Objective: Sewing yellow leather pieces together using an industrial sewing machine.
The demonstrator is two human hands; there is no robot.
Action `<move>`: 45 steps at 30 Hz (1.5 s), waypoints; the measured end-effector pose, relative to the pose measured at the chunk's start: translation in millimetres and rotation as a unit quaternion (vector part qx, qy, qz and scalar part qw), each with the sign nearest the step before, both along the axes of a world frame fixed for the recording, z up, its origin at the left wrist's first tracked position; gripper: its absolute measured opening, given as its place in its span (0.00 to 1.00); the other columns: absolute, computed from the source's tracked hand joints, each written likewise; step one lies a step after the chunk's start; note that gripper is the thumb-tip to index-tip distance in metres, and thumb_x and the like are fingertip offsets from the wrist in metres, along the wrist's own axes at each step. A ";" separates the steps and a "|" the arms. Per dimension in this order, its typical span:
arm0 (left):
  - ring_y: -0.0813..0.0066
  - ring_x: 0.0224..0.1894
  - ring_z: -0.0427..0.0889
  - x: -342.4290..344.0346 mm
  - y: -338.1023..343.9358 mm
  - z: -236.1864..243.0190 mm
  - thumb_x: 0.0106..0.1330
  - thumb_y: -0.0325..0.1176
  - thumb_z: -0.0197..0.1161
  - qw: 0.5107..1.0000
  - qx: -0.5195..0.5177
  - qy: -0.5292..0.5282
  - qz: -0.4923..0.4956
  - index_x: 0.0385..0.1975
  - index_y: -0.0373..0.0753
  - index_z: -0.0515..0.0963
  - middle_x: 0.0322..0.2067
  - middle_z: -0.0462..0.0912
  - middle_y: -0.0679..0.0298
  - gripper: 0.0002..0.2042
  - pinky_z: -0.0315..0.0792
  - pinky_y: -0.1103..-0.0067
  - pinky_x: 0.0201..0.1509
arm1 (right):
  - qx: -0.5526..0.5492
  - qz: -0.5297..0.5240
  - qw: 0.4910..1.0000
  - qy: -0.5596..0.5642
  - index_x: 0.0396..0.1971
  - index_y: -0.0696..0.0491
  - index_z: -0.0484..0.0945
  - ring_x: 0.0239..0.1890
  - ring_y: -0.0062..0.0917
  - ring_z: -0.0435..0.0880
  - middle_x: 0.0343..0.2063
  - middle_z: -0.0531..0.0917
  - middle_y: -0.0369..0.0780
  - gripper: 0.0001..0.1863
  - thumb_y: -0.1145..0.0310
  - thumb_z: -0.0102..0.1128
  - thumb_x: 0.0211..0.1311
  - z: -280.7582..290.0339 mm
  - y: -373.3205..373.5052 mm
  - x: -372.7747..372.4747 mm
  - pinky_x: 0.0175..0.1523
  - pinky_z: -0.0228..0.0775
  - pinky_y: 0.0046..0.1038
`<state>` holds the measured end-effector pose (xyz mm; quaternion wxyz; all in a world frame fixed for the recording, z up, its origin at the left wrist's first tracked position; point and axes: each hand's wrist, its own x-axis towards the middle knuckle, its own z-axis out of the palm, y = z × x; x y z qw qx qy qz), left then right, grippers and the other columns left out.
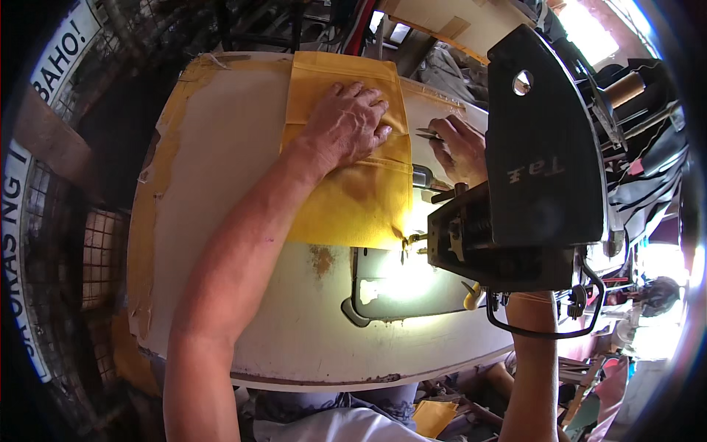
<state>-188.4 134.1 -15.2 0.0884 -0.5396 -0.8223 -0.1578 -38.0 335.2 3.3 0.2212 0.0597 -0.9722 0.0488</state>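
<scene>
My left hand (346, 124) lies on a yellow fabric panel (346, 206) with sewn cross seams, its fingers slightly bent and apart. The panel's lower right corner sits under the needle and presser foot (409, 241) of a black sewing machine (541, 140), lit by a bright lamp. My right hand (460, 147), partly behind the machine head, is closed on small pointed metal snips (428, 134), just right of the panel. The machine's dark metal bed (383, 302) shows below the panel.
The white worktable (184, 221) has worn, taped edges. Signboards (26, 258) and wire grids stand at the left. Cardboard (434, 18) lies beyond the table. A thread cone (624, 90) sits at the machine's right, among piled materials. Yellow pieces (434, 416) are below the near edge.
</scene>
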 end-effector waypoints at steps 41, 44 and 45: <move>0.54 0.59 0.81 88.2 -237.5 119.9 0.63 0.18 0.58 0.981 0.183 -0.068 0.002 0.48 0.38 0.82 0.51 0.85 0.56 0.15 0.71 0.67 0.66 | -0.060 -0.358 0.931 0.037 0.59 0.55 0.77 0.48 0.43 0.77 0.45 0.79 0.46 0.21 0.73 0.61 0.66 -20.4 -113.3 284.0 0.56 0.68 0.42; 0.54 0.69 0.72 119.0 -326.8 112.2 0.60 0.14 0.59 0.987 0.064 -0.148 0.025 0.41 0.38 0.86 0.55 0.85 0.60 0.15 0.56 0.56 0.76 | -0.035 -0.337 0.940 0.038 0.57 0.56 0.79 0.49 0.41 0.77 0.46 0.79 0.45 0.20 0.72 0.61 0.66 -22.7 -110.8 282.9 0.57 0.68 0.41; 0.55 0.72 0.67 129.5 -340.6 96.0 0.58 0.13 0.58 0.979 -0.008 -0.172 0.108 0.41 0.39 0.87 0.57 0.83 0.61 0.17 0.53 0.58 0.77 | -0.023 -0.332 0.942 0.048 0.57 0.56 0.79 0.49 0.41 0.76 0.46 0.79 0.45 0.20 0.72 0.61 0.66 -23.5 -110.0 282.8 0.57 0.68 0.41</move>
